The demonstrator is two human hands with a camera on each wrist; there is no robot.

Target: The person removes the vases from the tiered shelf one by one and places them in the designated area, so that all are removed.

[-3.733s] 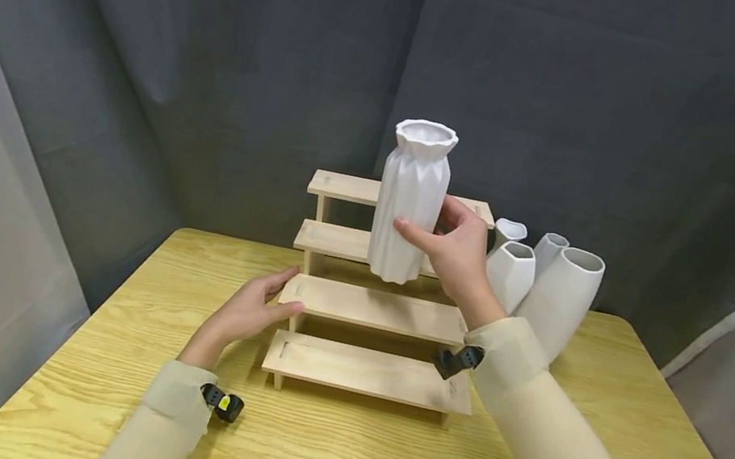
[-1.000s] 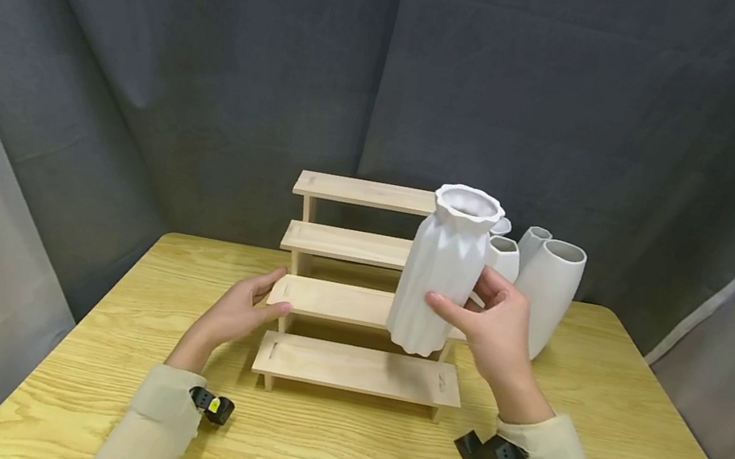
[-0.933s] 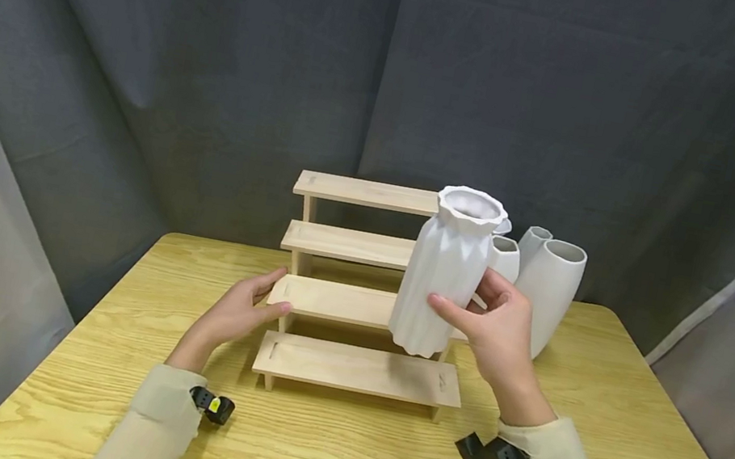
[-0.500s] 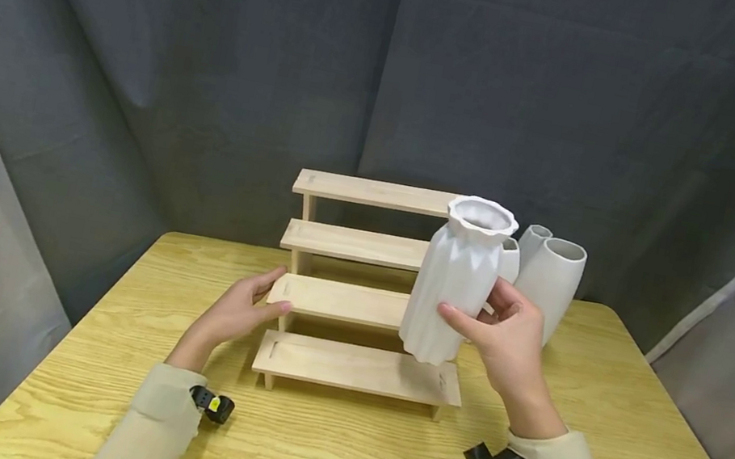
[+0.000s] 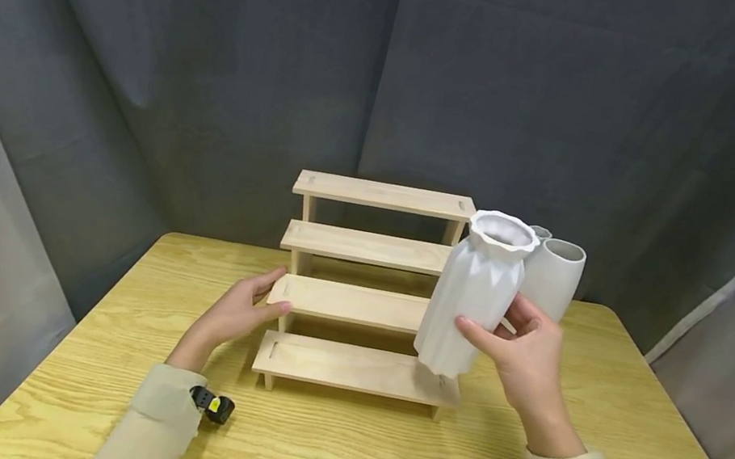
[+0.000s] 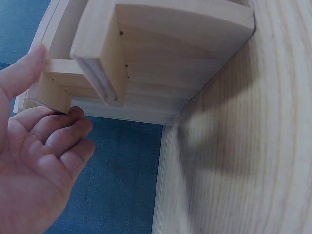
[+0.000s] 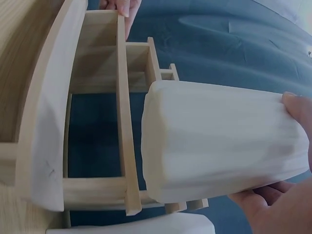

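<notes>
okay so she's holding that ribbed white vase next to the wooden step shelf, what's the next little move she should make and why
Probably lower the vase straight down and a bit right, onto the table. The right hand holds it tilted in the air, its base over the right end of the shelf's bottom step. The left hand steadies the third step's left end.

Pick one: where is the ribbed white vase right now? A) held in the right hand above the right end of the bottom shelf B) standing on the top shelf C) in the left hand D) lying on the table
A: the right hand grips the ribbed white vase, whose base hangs just above the right end of the bottom shelf; the left hand rests at the stand's left side.
</notes>
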